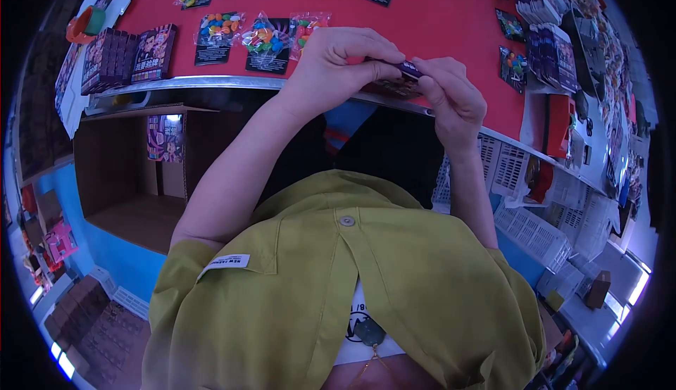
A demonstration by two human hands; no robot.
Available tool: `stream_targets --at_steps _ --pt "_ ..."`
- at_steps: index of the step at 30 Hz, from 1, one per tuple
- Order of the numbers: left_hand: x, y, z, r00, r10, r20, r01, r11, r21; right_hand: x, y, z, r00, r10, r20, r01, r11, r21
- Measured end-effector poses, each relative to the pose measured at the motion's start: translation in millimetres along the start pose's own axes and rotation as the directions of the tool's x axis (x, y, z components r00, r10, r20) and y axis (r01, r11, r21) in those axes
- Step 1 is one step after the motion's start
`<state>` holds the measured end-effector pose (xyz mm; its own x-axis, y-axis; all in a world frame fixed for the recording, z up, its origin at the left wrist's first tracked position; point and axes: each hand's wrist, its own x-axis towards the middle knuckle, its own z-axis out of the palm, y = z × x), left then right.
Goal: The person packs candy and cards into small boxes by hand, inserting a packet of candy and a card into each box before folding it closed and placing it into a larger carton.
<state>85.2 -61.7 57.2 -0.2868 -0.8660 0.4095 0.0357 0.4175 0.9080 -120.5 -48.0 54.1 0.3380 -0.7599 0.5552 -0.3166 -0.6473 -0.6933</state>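
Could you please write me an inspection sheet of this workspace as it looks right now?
Surface: red table top with a metal front edge.
Job's things: a small purple item pinched between both hands above the table edge; what it is cannot be told.
Clutter: clear bags of coloured candy in rows, dark printed boxes stacked at one end, more printed packs at the other.
Grippers: left hand and right hand both closed on the purple item.
Cables: nothing seen.
Surroundings: open cardboard box below the table, white plastic crates on the other side, olive shirt in the foreground.
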Motion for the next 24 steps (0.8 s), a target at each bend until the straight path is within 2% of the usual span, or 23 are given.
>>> stream_targets --at_steps 2,3,6,8,9,10,11,12,13,15,18,19,20,21,23,24 --pt "2.7 2.7 -2.9 0.998 -0.050 0.026 0.051 0.997 -0.052 1.1 -2.4 -0.1 0.995 0.100 0.001 -0.099 0.987 0.128" --pt "3.6 3.3 -4.6 0.994 -0.093 0.056 0.098 0.990 -0.101 0.9 -3.0 0.6 0.995 0.101 0.004 -0.101 0.986 0.131" --pt "5.1 2.0 -6.7 0.994 -0.062 0.085 0.071 0.992 -0.106 0.3 -3.6 -0.3 0.997 0.076 -0.003 -0.075 0.996 0.051" --pt "4.6 3.2 -8.8 0.993 -0.042 0.106 0.047 0.998 -0.046 -0.6 -2.6 -2.1 0.995 -0.093 0.029 0.098 0.965 -0.244" --pt "4.2 3.8 -10.0 0.991 -0.023 0.131 0.021 1.000 0.014 -1.0 -2.5 -3.0 0.995 -0.096 0.031 0.100 0.965 -0.242" --pt "1.6 2.7 -10.1 0.992 -0.024 0.127 0.022 1.000 0.017 -2.0 -3.0 -3.9 0.988 -0.141 0.066 0.155 0.929 -0.337" --pt "-3.1 0.0 -9.2 0.991 0.059 0.122 -0.071 0.992 0.101 -2.9 -3.5 -4.1 0.977 -0.184 0.105 0.212 0.880 -0.425" --pt "-6.9 -1.8 -9.0 0.982 0.141 0.125 -0.163 0.969 0.187 -6.2 -2.2 -2.0 0.976 -0.192 0.104 0.218 0.882 -0.417" --pt "-8.7 -2.8 -8.2 0.982 0.142 0.121 -0.164 0.966 0.199 -11.2 0.4 1.6 0.982 -0.165 0.087 0.186 0.907 -0.378" --pt "-12.7 -2.0 -6.9 0.950 0.273 0.152 -0.311 0.874 0.375 -10.4 1.5 5.1 0.984 -0.159 0.075 0.175 0.935 -0.310" --pt "-18.0 -3.1 -1.8 0.966 0.238 0.104 -0.260 0.888 0.380 -7.3 -5.0 3.4 0.994 -0.106 0.038 0.111 0.973 -0.201" --pt "-19.6 -3.2 -0.5 0.965 0.241 0.098 -0.261 0.887 0.381 -8.6 -10.1 0.2 0.999 -0.032 -0.006 0.031 0.990 -0.140" --pt "-21.0 -3.4 2.1 0.966 0.258 0.030 -0.249 0.883 0.397 -10.2 -12.8 -2.8 0.998 0.050 -0.046 -0.054 0.995 -0.078" --pt "-22.4 -4.2 5.2 0.961 0.273 -0.036 -0.235 0.881 0.410 -11.5 -11.2 -3.5 0.998 0.055 -0.044 -0.059 0.995 -0.085" --pt "-26.0 -6.8 3.7 0.962 0.271 -0.019 -0.241 0.884 0.400 -13.8 -4.3 -1.8 0.994 -0.070 -0.083 0.058 0.989 -0.135" --pt "-26.3 -8.1 2.9 0.963 0.271 -0.007 -0.246 0.882 0.401 -14.3 -3.4 -1.7 0.994 -0.065 -0.086 0.052 0.988 -0.144"
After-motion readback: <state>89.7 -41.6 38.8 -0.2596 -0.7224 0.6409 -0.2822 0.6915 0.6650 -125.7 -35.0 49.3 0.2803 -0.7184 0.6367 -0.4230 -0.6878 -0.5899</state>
